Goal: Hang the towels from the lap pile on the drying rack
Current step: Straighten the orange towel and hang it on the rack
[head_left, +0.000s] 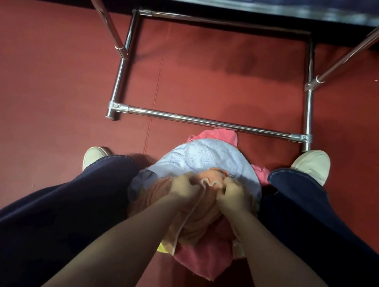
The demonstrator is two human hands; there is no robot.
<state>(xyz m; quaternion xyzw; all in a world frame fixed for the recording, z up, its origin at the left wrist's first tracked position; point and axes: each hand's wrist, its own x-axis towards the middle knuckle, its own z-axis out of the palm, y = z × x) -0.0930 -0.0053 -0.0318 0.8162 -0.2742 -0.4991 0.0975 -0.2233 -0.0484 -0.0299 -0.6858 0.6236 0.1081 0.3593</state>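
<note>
both hands were down on the pile here. the drying rack (208,122) stood straight ahead on the red floor (47,68), its chrome bottom bar running across and two slanted tubes rising out of the top of the view. the lap pile sat on the near side of the rack, between the person's knees, its far edge just short of that bottom bar.

on top of the pile was the orange towel (205,212), the part of the heap furthest back from the rack. the left hand (185,187) had its fingers (195,187) curled tight, pinching a fold of the orange towel's pale edge. the right hand (234,195), close beside it, had its fingers (225,190) curled as well and gripped the same towel's bunched edge. a short ruffle of cloth stood up between the two fists.

under the orange one lay a light blue towel (206,155), spread toward the rack, and a pink towel (224,135) poked out beyond it, right up against the bottom bar as seen from above. more pink cloth (203,256) hung off the side of the pile away from the rack, with a yellow scrap (161,248) beside it.

dark trouser legs (64,198) flanked the pile. one pale shoe (313,164) sat just beside the rack's right foot, the other shoe (93,156) further back from its left foot.
</note>
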